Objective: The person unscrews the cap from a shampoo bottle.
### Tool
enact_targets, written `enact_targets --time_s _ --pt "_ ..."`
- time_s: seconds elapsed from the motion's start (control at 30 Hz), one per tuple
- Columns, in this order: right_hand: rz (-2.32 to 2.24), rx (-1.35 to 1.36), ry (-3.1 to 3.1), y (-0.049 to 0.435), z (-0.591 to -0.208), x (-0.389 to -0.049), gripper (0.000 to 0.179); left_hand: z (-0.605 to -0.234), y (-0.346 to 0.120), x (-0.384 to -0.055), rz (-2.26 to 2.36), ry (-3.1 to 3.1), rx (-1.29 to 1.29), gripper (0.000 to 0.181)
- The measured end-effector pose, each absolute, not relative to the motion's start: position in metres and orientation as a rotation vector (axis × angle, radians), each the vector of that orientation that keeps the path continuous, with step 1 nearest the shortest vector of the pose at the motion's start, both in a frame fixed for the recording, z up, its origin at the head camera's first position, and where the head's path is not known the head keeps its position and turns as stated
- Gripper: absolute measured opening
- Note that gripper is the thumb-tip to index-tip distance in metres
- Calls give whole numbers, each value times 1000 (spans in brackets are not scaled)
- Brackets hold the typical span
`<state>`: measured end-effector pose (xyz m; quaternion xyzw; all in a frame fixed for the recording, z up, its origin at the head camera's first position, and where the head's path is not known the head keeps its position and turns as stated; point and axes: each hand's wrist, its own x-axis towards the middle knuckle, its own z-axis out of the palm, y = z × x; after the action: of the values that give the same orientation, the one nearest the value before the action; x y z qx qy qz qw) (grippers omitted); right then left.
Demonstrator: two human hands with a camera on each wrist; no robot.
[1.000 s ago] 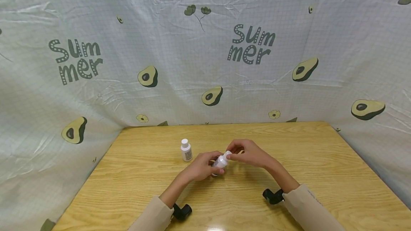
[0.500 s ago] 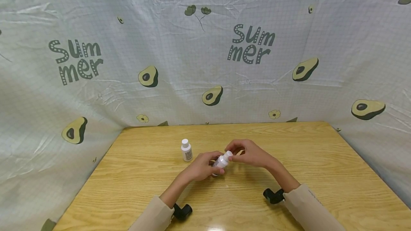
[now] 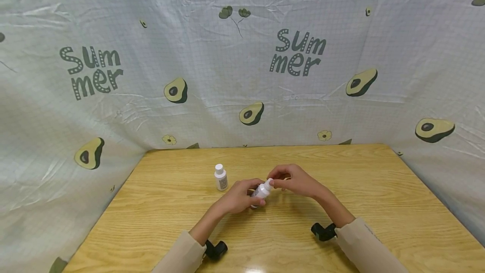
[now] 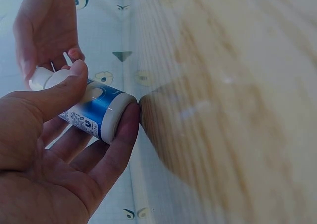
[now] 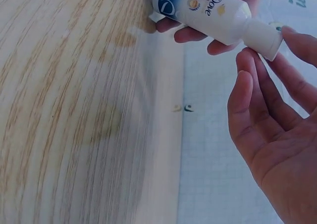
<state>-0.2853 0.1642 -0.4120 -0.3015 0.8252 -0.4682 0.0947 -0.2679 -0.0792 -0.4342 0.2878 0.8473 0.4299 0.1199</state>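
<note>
My left hand (image 3: 239,197) grips a small white Dove bottle (image 5: 218,16) round its body, thumb on one side and fingers on the other. The bottle is tilted, its cap (image 5: 262,38) pointing up and right in the head view. At that cap, my right hand (image 3: 294,180) pinches with thumb and fingertips. Blue and white print on the label (image 4: 99,102) shows in the left wrist view. A second white bottle (image 3: 221,178) stands upright with its cap on, left of and behind the held one.
Both hands work over a light wooden table (image 3: 170,222). A whitish curtain (image 3: 212,75) printed with avocados hangs along the back and sides. Black wrist camera mounts (image 3: 216,250) jut out below the beige sleeves (image 3: 182,254).
The right fingers have shifted slightly around the cap. Left hand, held bottle and standing bottle stay in place.
</note>
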Motion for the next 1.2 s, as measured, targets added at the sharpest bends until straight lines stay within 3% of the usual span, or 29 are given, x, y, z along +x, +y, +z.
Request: enact_targets --time_s 0.43,0.73,1.2 --pt "-1406 -940 2383 166 -409 -285 34 -432 -79 -267 1273 2457 827 41" --pt "-1386 -851 2433 166 -412 -287 22 -433 -79 -266 1279 2451 822 39" --pt "-1410 -903 2374 167 -410 -287 34 -433 -78 -266 1286 2442 800 39"
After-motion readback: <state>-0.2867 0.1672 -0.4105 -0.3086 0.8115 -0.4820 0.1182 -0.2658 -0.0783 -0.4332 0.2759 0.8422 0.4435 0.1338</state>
